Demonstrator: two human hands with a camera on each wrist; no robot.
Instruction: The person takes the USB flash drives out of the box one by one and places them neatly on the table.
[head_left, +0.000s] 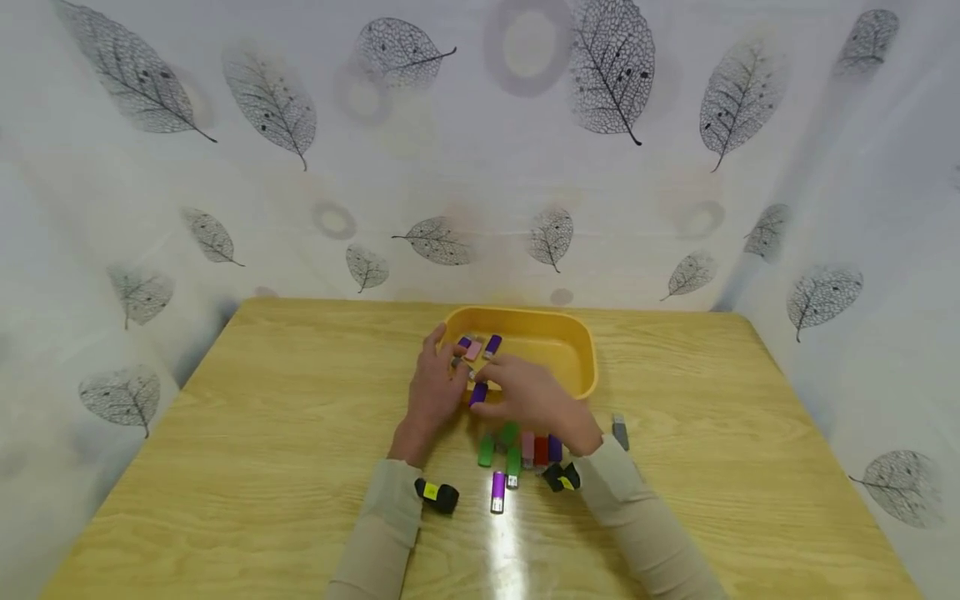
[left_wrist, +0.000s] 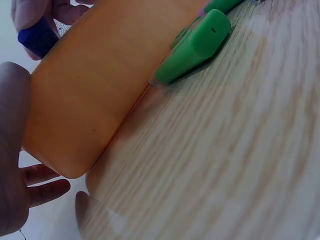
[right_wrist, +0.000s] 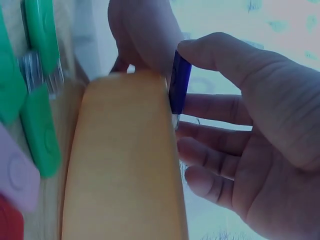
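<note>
In the head view my right hand [head_left: 528, 392] pinches a purple USB flash drive [head_left: 478, 394] at the near rim of a yellow plastic tray [head_left: 558, 354]. The right wrist view has this flash drive [right_wrist: 180, 82] between thumb and fingers, its metal plug pointing down along the tray wall [right_wrist: 125, 160]. My left hand [head_left: 437, 383] is at the tray's left end, thumb over the rim and two fingers [left_wrist: 47, 192] extended past the corner. Close to its fingertips, inside the tray, lie a pink flash drive [head_left: 473, 350] and purple ones, including one to the right [head_left: 492, 345].
In front of the tray, several flash drives lie on the wooden table [head_left: 300, 433]: green [head_left: 487, 450], pink [head_left: 528, 447], red [head_left: 542, 451] and purple [head_left: 498, 492]. A grey one [head_left: 620, 432] lies right of my right wrist. A leaf-print curtain [head_left: 480, 167] hangs behind.
</note>
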